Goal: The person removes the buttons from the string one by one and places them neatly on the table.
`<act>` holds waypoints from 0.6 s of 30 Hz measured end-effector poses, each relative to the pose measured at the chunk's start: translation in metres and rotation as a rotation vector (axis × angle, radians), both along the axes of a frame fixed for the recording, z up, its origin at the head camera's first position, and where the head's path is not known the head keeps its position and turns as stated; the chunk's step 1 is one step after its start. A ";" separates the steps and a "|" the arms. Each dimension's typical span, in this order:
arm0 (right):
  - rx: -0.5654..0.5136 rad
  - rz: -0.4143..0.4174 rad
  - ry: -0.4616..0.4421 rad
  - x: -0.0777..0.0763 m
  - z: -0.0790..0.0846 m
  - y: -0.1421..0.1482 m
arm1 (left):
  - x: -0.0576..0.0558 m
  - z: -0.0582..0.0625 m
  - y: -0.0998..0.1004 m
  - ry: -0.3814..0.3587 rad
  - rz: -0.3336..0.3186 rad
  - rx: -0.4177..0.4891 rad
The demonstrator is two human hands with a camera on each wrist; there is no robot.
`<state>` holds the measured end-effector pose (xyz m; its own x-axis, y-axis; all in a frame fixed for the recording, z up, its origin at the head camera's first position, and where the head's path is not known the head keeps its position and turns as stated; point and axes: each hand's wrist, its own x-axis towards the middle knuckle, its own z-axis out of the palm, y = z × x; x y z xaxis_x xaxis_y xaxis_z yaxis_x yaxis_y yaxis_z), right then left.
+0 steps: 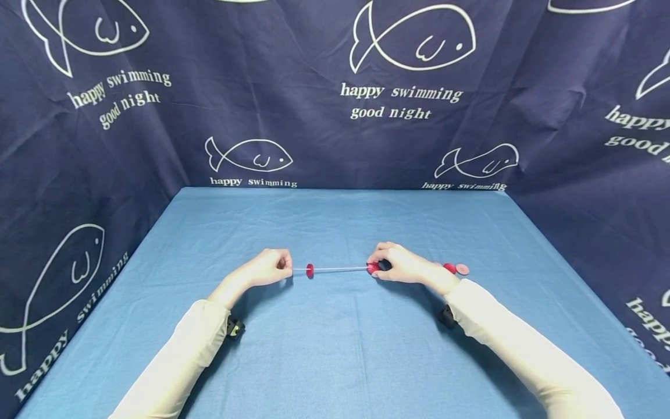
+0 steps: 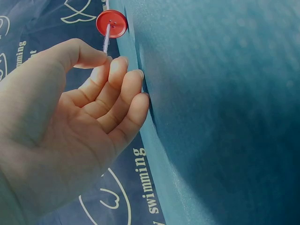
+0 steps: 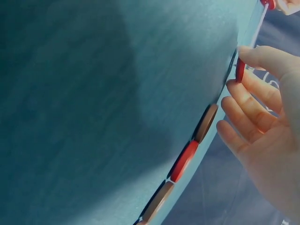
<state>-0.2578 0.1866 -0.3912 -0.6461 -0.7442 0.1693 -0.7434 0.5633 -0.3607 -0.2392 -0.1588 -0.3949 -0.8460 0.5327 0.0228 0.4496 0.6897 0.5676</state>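
My left hand (image 1: 268, 267) pinches the end of a white string (image 1: 337, 269) between thumb and index fingertip. Close beside those fingers a red button (image 1: 310, 270) with several holes hangs on the string; the left wrist view shows this button (image 2: 111, 24) face-on, with the string (image 2: 107, 38) coming through it. The string runs nearly straight and level to my right hand (image 1: 402, 263), whose thumb and fingers pinch a second red button (image 3: 240, 70) by its edge. Whether the string passes through that button is hidden by the fingertips.
Behind the right hand, a row of buttons lies on the blue tablecloth (image 1: 324, 349): a brownish one (image 3: 206, 124), a red one (image 3: 184, 161), another brownish one (image 3: 158, 202) and a sliver of one more. Dark blue fish-print curtains (image 1: 314, 105) enclose the table's back and sides.
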 end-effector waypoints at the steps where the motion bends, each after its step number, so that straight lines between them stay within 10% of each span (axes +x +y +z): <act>1: 0.000 -0.001 -0.001 0.000 0.000 0.001 | 0.000 0.000 0.000 0.002 0.000 0.000; 18: 0.000 -0.013 -0.007 0.002 0.001 0.008 | 0.002 0.002 0.001 0.005 -0.013 0.018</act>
